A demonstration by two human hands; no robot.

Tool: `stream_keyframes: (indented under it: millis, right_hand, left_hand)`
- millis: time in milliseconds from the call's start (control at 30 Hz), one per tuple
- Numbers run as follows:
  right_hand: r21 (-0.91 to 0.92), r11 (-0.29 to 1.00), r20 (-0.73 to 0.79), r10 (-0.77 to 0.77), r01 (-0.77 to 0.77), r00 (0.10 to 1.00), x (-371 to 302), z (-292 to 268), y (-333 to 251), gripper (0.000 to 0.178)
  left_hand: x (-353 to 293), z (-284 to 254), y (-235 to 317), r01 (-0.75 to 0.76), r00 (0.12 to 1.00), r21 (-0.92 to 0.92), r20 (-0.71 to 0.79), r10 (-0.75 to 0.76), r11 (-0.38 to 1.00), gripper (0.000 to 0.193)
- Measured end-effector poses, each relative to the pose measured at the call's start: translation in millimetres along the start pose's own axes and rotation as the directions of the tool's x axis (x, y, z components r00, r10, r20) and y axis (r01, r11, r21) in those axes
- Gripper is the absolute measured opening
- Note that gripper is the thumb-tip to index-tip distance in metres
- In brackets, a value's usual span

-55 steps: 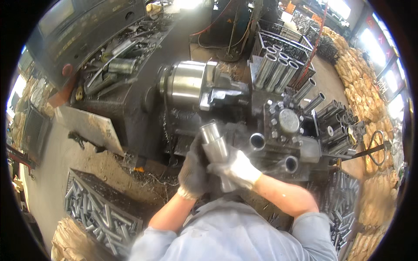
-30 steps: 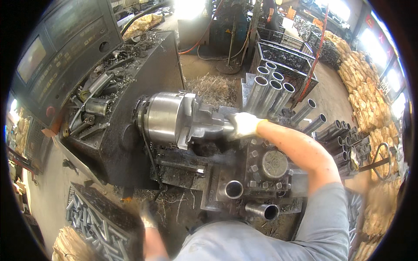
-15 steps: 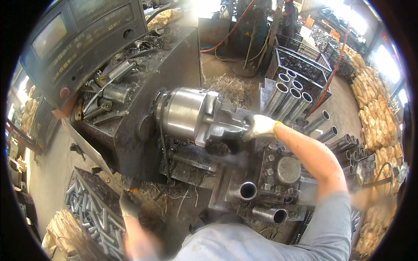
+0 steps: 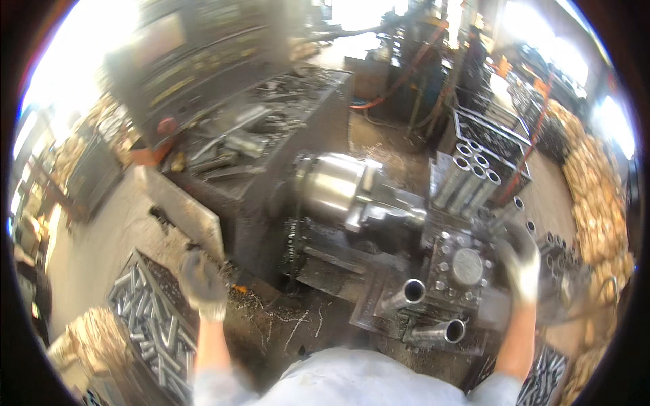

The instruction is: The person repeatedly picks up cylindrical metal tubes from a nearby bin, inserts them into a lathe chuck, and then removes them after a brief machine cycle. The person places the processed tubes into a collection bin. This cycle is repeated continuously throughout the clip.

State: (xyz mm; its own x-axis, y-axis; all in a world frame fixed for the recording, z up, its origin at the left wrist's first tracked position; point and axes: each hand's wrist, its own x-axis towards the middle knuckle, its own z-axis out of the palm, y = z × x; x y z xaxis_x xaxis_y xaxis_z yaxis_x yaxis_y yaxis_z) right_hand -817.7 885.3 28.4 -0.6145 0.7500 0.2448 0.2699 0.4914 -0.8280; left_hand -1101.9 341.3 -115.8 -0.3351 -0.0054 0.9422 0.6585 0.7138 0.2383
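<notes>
My left hand (image 4: 203, 281), in a grey-and-white work glove, is low on the left, in front of a flat metal plate (image 4: 179, 206) and above a bin of short tubes (image 4: 145, 308). Motion smears its fingers. On the right, my gloved right hand (image 4: 521, 260) is beside the lathe's bolted tool post (image 4: 467, 266). Its fingers are blurred too, and whether it touches anything is unclear. The shiny lathe chuck (image 4: 332, 183) has a workpiece (image 4: 396, 206) in its jaws, with neither hand on it.
Two wide tubes (image 4: 412, 292) stick out near the tool post. Several upright tubes (image 4: 467, 179) stand behind it. The lathe's headstock top (image 4: 250, 128) bears scraps and tools. Metal shavings (image 4: 271, 318) lie below. Mesh crates (image 4: 491, 132) and wrapped stacks (image 4: 596, 196) line the right.
My right hand has left the workpiece at the chuck and moved right, beside the tool post. My left hand has risen. The whole view has shifted.
</notes>
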Motion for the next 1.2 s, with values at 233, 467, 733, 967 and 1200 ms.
stream_keyframes:
  millis: [233,467,733,967,1200]
  right_hand:
    - [0.2,0.978,-0.299,0.115,-0.056,0.947,-171.3,-20.9,43.7,0.04]
    - [-0.087,0.993,-0.181,0.066,-0.083,0.981,-244.8,-26.2,65.3,0.035]
    - [0.242,0.914,0.117,0.306,-0.326,0.945,-237.8,-9.5,114.5,0.063]
    - [-0.123,0.989,0.335,-0.036,0.082,0.942,-193.8,50.4,129.0,0.051]
    - [0.343,0.938,0.66,-0.209,-0.042,0.721,-271.6,142.4,89.1,0.017]
  left_hand:
    - [244.4,136.9,-13.9,-0.085,0.859,0.435,0.488,-0.155,0.897,0.072]
    - [245.0,136.1,11.6,-0.038,0.893,0.397,0.426,-0.147,0.917,0.065]
    - [-118.6,-57.1,183.4,0.435,0.526,-0.194,0.847,-0.073,0.88,0.025]
    - [-243.5,-201.5,205.3,0.492,-0.304,0.492,0.87,-0.388,0.718,0.042]
    - [-278.2,-329.1,199.6,0.604,-0.001,0.514,0.765,-0.645,0.609,0.045]
